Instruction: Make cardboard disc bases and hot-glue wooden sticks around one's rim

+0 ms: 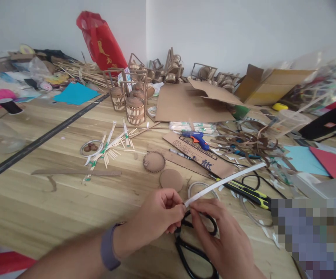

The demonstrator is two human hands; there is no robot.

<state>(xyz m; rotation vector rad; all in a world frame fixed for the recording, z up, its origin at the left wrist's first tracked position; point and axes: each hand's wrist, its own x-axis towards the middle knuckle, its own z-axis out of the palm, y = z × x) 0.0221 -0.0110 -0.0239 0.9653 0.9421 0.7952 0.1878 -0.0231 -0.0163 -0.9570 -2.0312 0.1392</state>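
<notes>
Item 1: white strip [226, 180], narrow and nearly straight. Near end between the fingertips of both hands, at lower centre; far end slanting up and away to the right, over the utility knife [248, 193]. Cannot tell whether the far end rests on anything.

Item 2: left hand [162, 211], with purple wristband [109, 248]. Fingers curled in, thumb pressed forward, gripping the near end of the strip.

Item 3: right hand [222, 232]. Thumb and forefinger brought together in a pinch on the same end, just beside the left fingertips.

Item 4: scissors [180, 243], black-handled, beneath the hands; loops partly hidden by the right hand, blades out of sight.

Item 5: cardboard disc [171, 180], flat on the wooden table [69, 209], just beyond the left hand. Near it, a shallow round tray [154, 161] with a raised rim.

Item 6: tape roll [190, 190], white, lying partly under the line of the strip.

Item 7: glue gun [198, 139], blue and orange, on a printed cardboard piece [220, 167].

Item 8: lidded baskets [135, 110] with tall square handles, grouped farther back, left of the large cardboard sheet [179, 102].

Item 9: pale sticks [112, 155], loosely scattered, left of centre.

Item 10: red bag [101, 42], leaning at the wall.
</notes>
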